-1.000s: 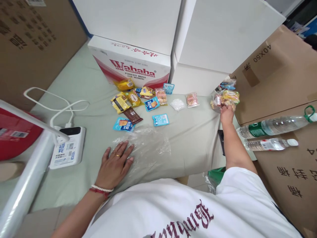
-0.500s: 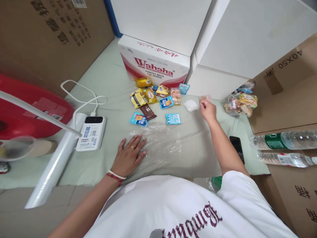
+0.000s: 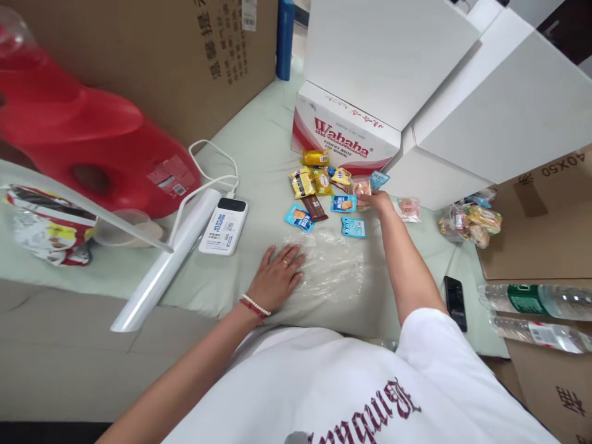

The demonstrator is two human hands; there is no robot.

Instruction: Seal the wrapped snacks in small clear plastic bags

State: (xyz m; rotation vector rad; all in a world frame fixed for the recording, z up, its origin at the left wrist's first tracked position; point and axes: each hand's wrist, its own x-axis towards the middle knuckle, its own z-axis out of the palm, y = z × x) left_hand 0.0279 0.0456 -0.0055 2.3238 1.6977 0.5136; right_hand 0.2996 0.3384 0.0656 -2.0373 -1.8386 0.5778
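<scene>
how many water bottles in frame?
2. Both lie on their sides on the cardboard box at far right: a green-labelled bottle and a white-labelled bottle just below it. More may lie outside the picture.

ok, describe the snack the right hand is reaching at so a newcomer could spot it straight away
Start at the red-and-white Wahaha carton on the pale green sheet; loose snack packets lie scattered in front of it. At that cluster's right edge the right hand touches a small clear packet with orange-pink contents. Its neighbours are opaque blue or yellow wrappers; this one is see-through.
</scene>
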